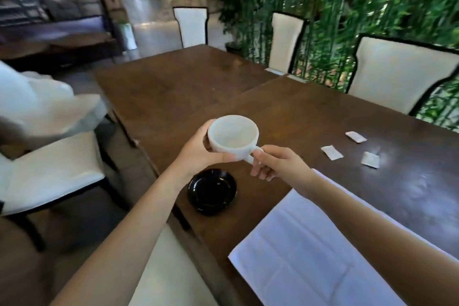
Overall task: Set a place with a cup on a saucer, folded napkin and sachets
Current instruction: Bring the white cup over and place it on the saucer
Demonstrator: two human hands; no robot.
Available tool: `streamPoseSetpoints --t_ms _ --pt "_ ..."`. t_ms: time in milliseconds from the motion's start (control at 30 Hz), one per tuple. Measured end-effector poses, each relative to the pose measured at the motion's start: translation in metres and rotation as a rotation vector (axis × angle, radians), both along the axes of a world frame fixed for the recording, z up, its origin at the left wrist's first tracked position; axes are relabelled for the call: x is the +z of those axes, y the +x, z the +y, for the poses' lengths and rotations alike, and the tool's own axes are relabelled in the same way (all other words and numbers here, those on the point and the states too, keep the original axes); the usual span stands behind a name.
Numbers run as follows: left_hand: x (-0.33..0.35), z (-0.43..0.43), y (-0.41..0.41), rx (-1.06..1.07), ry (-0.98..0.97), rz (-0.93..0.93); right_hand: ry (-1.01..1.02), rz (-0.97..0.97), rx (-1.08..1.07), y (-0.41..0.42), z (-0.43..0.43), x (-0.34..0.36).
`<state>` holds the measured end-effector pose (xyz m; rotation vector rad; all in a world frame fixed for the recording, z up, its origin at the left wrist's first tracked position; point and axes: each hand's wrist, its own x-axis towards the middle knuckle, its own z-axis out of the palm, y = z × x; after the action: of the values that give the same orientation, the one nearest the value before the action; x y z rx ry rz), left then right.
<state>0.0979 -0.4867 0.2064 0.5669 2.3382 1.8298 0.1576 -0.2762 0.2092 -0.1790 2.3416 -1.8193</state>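
Both of your hands are on the cup (233, 135), which you hold in the air above the bench (285, 112), upright and with nothing visible inside it. Your left hand (198, 148) wraps the cup's left wall, thumb along the near side, and your right hand (275, 164) pinches the handle between thumb and forefinger, the other fingers curled under. The saucer (211, 191) sits on the bench below and slightly nearer you than the cup, close to the bench's left edge, with only a narrow strip of wood between its rim and the drop. The napkin (305, 243) lies flat to the right of the saucer, unfolded and creased, its near corner reaching toward the near edge; your right forearm crosses over its far side. A band of bare wood separates saucer from napkin. Three sachets (331, 152) (356, 136) (370, 159) lie scattered farther right, apart from each other and well apart from the saucer. Beyond the cup the bench runs long and bare, with a seam where two tops meet. Chairs (397, 74) line the far right edge against green bamboo, one chair (49, 171) stands off the left edge, and a seat sits just under your left arm.
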Motion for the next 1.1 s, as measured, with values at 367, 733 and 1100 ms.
streamPoseSetpoints --t_ms 367,733,1100 --pt "-0.080 -0.046 -0.008 0.117 -0.117 -0.135 0.122 -0.200 0.079 -0.033 -0.043 -0.070" --pt "-0.160 -0.048 -0.039 0.122 -0.194 -0.179 0.270 -0.232 0.072 -0.061 -0.052 -0.147" --pt "-0.198 -0.055 -0.052 0.094 -0.251 -0.203 0.260 -0.269 0.059 -0.066 -0.056 -0.186"
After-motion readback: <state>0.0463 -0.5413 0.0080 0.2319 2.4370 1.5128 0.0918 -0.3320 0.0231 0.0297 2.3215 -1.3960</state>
